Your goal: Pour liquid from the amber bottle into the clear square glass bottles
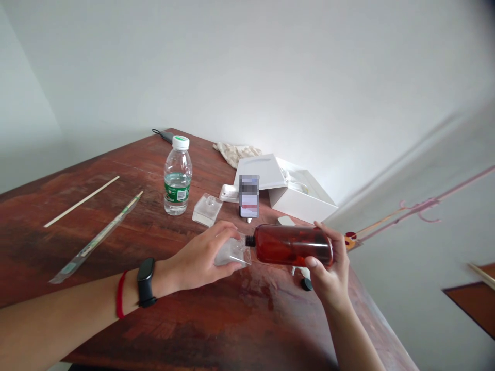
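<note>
My right hand (331,268) grips the base end of a reddish-brown bottle (292,245), tipped nearly flat with its dark threaded neck pointing left. That neck is at the mouth of a small clear glass bottle (234,252), held tilted by my left hand (211,255); whether the two touch, I cannot tell. Fingers and thumb of the left hand wrap round the glass bottle's sides. Behind it stands a second clear square glass bottle (208,208). A black cap (306,284) lies on the table below the brown bottle, near my right hand.
On the reddish wooden table (185,330) stand a water bottle (178,178) and a propped phone (249,198). An open white box (305,203) is behind, by a crumpled cloth (237,153). Left lie a thin stick (82,201) and wrapped chopsticks (102,234). Wet patches show on the tabletop.
</note>
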Demonstrator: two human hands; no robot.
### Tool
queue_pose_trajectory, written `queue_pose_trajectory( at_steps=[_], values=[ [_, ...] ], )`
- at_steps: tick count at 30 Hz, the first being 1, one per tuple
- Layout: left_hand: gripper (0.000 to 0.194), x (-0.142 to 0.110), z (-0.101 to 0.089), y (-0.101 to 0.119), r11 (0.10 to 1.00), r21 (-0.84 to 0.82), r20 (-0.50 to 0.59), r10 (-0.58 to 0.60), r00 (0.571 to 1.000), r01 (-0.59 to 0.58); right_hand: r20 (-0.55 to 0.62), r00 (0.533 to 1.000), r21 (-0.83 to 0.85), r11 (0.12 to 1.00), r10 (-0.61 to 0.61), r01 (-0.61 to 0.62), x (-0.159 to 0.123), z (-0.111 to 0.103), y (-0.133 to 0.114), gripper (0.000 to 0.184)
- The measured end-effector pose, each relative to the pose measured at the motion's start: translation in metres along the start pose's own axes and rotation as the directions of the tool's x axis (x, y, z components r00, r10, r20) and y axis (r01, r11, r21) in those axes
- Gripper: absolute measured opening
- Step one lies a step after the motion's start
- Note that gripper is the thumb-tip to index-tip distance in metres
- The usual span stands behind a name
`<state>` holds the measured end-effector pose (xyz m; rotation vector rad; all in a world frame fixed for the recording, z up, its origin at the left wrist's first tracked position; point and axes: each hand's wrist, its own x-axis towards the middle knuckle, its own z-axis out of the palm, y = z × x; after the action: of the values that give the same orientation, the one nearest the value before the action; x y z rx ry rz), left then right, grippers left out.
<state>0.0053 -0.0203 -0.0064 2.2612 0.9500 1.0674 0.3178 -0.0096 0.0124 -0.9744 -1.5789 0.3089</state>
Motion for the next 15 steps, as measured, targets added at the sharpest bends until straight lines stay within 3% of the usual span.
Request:
queue_pose_trajectory(
  at_steps=[10, 15],
  values=[
    [0.047, -0.0015, 0.0018, -0.0017, 1.000, -0.025, -0.023, 0.006, 1.000, -0.007, 0.030, 0.999, -0.029, 0.999, 0.015, -0.014, 0.0055, -0.0032, 0.0016, 0.064],
    [0.039, -0.0001, 0.0003, -0.0003, 1.000, -0.030, -0.021, 0.007, 1.000, -0.007, 0.057, 0.998, -0.012, 1.000, -0.006, 0.007, 0.0092, -0.0029, -0.0019, 0.066]
  ],
)
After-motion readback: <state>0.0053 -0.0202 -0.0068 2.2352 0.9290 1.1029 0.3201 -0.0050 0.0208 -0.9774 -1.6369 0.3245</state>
